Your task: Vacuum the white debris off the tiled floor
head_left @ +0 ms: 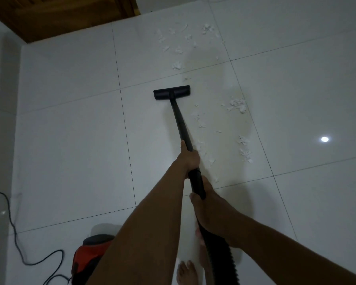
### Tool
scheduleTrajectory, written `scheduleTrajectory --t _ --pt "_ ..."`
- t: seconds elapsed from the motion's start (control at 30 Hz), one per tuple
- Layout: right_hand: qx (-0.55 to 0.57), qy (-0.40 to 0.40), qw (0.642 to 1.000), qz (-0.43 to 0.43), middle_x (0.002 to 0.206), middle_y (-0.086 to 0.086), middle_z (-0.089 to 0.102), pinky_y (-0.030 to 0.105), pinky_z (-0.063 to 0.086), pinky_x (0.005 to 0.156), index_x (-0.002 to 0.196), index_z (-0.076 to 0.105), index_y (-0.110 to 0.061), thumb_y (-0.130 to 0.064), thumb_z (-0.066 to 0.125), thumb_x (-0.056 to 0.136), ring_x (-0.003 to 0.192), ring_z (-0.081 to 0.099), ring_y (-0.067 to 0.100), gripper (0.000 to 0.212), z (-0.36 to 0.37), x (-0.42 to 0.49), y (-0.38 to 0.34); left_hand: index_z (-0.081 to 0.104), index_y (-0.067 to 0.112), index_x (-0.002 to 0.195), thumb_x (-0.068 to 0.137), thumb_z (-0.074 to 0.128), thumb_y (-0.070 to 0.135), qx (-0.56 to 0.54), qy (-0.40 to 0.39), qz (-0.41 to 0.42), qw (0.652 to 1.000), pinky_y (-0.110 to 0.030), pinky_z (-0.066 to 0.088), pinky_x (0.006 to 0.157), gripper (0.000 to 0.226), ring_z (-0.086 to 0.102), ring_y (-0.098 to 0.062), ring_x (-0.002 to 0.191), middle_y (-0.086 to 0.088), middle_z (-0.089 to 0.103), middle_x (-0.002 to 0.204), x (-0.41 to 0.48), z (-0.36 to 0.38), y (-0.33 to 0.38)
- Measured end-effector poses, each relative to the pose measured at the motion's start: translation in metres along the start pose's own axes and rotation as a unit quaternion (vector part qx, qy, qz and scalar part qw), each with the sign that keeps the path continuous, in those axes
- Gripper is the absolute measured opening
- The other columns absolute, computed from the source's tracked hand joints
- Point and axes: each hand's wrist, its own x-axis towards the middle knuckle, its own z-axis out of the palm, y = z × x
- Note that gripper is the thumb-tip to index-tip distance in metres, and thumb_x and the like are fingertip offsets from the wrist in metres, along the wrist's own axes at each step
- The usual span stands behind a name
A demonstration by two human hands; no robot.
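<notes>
Bare toes of one foot [185,272] show at the bottom edge, beside the ribbed hose [220,249] and the red canister [90,254], all well behind the floor head [171,92]. The right hand [210,206] is wrapped around the handle end where hose meets wand. The left hand [189,157] is curled around the wand [178,118] farther up, closer to the floor head. The floor head sits flat on the tiled floor [70,120].

White debris [237,104] lies in loose clusters: one scatter beyond the floor head, another to its right, and a trail behind it along the right of the wand. None is visibly under the head.

The scraps look like torn tissue or paper, so they are probably very light and apt to skitter if pushed rather than sucked; slow passes seem wise. The wand appears stiff, and the glossy tile should let the head glide easily. The two-handed hold suits steering, though the hose may tug the canister along.

A power cord [14,229] snakes far left and behind the floor head.
</notes>
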Motion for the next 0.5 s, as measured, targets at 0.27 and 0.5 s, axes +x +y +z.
scheduleTrajectory --t 0.27,0.5 --pt "-0.027 -0.003 1.0 -0.003 0.087 0.012 0.057 0.018 0.046 0.037 0.157 -0.001 -0.05 -0.032 0.037 0.109 0.04 0.057 0.011 0.064 -0.027 0.035 -0.028 -0.015 0.039 0.153 0.105 0.033 0.027 -0.015 0.009 0.005 1.0 -0.032 0.049 0.06 0.069 0.052 -0.02 0.074 -0.012 0.048 0.133 0.036 -0.004 0.038" --pt "-0.017 -0.012 1.0 -0.012 0.079 0.013 0.059 0.021 0.047 0.039 0.155 0.0 -0.053 -0.033 0.038 0.109 0.042 0.057 0.015 0.063 -0.049 0.062 -0.05 -0.014 0.037 0.154 0.106 0.033 0.027 -0.015 0.017 0.01 1.0 -0.03 0.044 0.054 0.068 0.05 -0.019 0.074 -0.008 0.044 0.134 0.062 -0.008 0.071"
